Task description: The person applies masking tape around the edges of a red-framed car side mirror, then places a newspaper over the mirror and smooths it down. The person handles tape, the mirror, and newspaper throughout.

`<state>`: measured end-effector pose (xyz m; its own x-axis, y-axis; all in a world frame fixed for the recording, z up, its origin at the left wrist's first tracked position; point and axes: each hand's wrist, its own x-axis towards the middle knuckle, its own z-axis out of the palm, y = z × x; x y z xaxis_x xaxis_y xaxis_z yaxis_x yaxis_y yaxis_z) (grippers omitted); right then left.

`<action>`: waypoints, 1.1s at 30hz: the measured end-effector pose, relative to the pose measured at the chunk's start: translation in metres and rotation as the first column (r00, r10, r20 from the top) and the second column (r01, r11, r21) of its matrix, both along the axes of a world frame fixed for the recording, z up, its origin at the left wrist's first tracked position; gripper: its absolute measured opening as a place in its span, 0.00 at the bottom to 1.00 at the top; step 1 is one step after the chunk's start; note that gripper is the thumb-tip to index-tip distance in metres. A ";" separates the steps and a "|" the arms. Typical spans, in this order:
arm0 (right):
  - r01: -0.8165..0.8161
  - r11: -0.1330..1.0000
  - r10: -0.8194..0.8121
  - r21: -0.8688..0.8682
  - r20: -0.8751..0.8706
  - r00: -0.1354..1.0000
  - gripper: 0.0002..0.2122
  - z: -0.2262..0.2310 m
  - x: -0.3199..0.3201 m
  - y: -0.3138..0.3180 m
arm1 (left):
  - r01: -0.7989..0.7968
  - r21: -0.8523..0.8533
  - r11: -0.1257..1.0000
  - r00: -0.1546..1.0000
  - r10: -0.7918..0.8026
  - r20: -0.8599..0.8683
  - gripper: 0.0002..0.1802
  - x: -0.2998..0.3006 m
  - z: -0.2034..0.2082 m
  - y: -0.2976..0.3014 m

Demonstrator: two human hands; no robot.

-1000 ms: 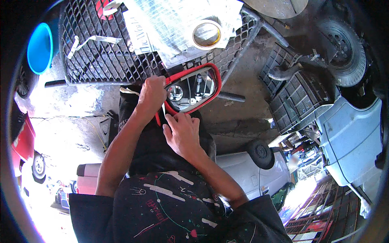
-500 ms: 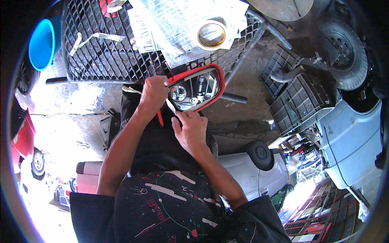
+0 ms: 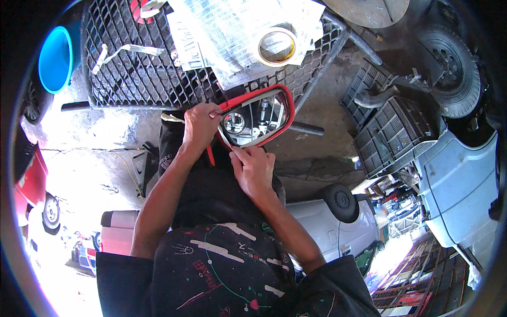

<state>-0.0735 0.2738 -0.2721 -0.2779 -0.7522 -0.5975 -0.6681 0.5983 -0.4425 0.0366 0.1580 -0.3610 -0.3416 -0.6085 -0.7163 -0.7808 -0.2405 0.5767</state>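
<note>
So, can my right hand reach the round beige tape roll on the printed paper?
Probably yes: nothing covers the round beige tape roll, but the right hand would have to pass the red-rimmed glass mirror in between.

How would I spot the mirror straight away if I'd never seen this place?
Find the black mesh table at the picture's top. At its near edge, the person's left hand and right hand touch the mirror. Its red rim and reflective glass set it apart from the printed newspaper and pale tape roll beyond it.
</note>
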 end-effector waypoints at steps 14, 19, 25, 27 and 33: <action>-0.026 1.000 0.026 0.002 0.011 1.000 0.06 0.001 -0.003 0.000 | -0.003 -0.061 0.998 0.995 -0.003 -0.102 0.08 0.001 -0.001 0.010; -0.026 1.000 0.026 0.008 0.012 1.000 0.06 0.001 -0.004 -0.001 | 0.025 -0.064 0.998 0.994 -0.031 -0.103 0.08 0.000 0.000 0.009; -0.033 0.999 0.033 0.036 0.013 0.999 0.07 0.002 -0.005 -0.003 | 0.017 -0.096 0.995 0.994 -0.027 -0.104 0.07 -0.001 0.001 0.010; -0.035 0.998 0.034 0.052 0.015 0.999 0.08 0.002 -0.006 -0.003 | -0.008 -0.088 0.996 0.995 -0.001 -0.098 0.06 -0.002 0.001 0.012; -0.023 0.998 0.022 0.056 0.015 1.000 0.07 0.001 -0.009 -0.002 | 0.029 -0.126 0.992 0.992 -0.044 -0.117 0.07 -0.004 0.001 0.015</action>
<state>-0.0827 0.2716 -0.2711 -0.2518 -0.7237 -0.6426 -0.6755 0.6069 -0.4188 0.0328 0.1728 -0.3604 -0.4436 -0.6757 -0.5888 -0.7114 -0.1341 0.6898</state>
